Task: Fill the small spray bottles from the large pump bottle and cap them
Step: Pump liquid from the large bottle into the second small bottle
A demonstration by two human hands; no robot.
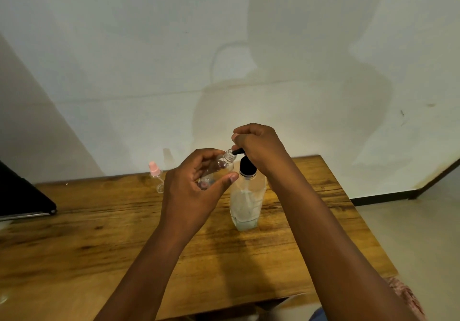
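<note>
Two bare forearms reach in from the near edge and cross a wooden table (pixel 104 253) with dark grain streaks. At the near right, just past the table's edge, a bit of pink fabric (pixel 408 298) shows beside the right arm.

Farther in, the left hand (pixel 191 191) holds a small clear spray bottle (pixel 219 169) off the table, tilted so its open threaded neck points up and to the right. Its fingers are curled around the far side of the bottle and the thumb presses on the near side, so the hand is clamped on it. This bottle has no cap on.

Just to the right stands the large pump bottle (pixel 246 201), upright on the table, clear, with pale liquid low in it and a black collar at its neck. The right hand (pixel 258 146) sits on top of its pump, fingers bunched together and closed over the pump head. The black nozzle (pixel 237 152) juts left from under that hand and its tip meets the mouth of the small bottle.

Farther left, near the table's far edge, a pink spray cap (pixel 153 169) sits on a second small clear bottle, mostly hidden behind the left hand. At the far left, a dark flat object (pixel 22 193) overhangs the table. Behind everything rises a pale wall (pixel 224 47) carrying soft shadows.
</note>
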